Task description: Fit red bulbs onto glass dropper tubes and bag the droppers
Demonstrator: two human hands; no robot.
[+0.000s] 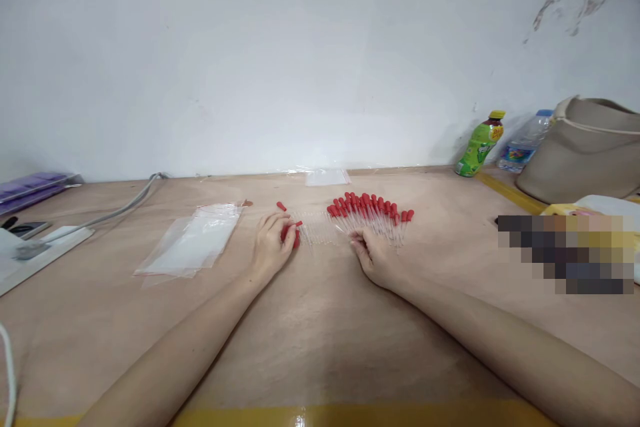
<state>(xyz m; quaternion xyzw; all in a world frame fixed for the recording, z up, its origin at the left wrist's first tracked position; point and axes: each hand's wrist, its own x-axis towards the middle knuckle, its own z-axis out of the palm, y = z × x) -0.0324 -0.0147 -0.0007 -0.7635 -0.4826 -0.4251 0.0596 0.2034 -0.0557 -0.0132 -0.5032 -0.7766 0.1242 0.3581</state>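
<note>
My left hand (273, 240) curls over several red rubber dropper bulbs (296, 239), closed on them with some hidden under the fingers. A single red bulb (281, 206) lies just beyond that hand. Between my hands, bare clear glass tubes (317, 228) lie side by side on the table. My right hand (376, 257) is closed in a pinch on a thin clear dropper tube (341, 230). Behind and beside it, a fan of finished-looking droppers (370, 207) lies with red bulbs pointing away from me.
Clear plastic zip bags (200, 237) lie to the left, and a small white packet (327, 177) sits by the wall. A power strip (47, 250) with a grey cable is far left. A green bottle (480, 145), a water bottle (525, 143) and a beige bin (575, 153) stand at right.
</note>
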